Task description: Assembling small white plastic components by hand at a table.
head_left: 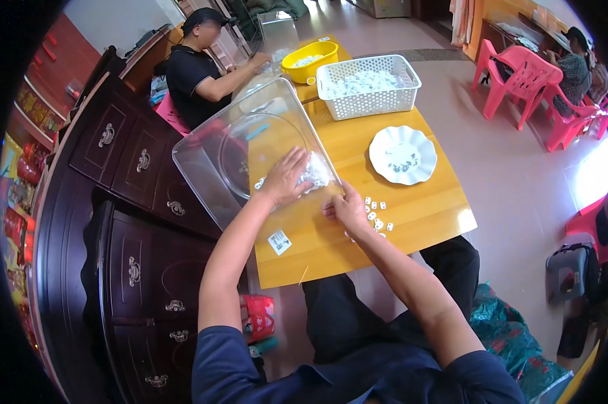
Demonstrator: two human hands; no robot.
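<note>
A clear plastic bin (pixel 206 156) rests tilted on the wooden table in front of me. My left hand (pixel 287 178) reaches into it, fingers stretched out flat beside and over a heap of small white pieces (pixel 317 174) at its right side. With my right hand (pixel 348 207) I grip the bin's near right rim, fingers closed around the edge. Several loose white pieces with dark marks (pixel 378 224) lie on the table just right of that hand. A white scalloped plate (pixel 401 137) farther right holds a few small dark-marked pieces.
Toward the table's far end stand a white perforated basket (pixel 371 106) of small pieces and a yellow basin (pixel 321 62). A co-worker (pixel 203 74) sits at the far left. Dark drawers (pixel 142 168) flank the table's left. Pink chairs (pixel 519 81) stand at right.
</note>
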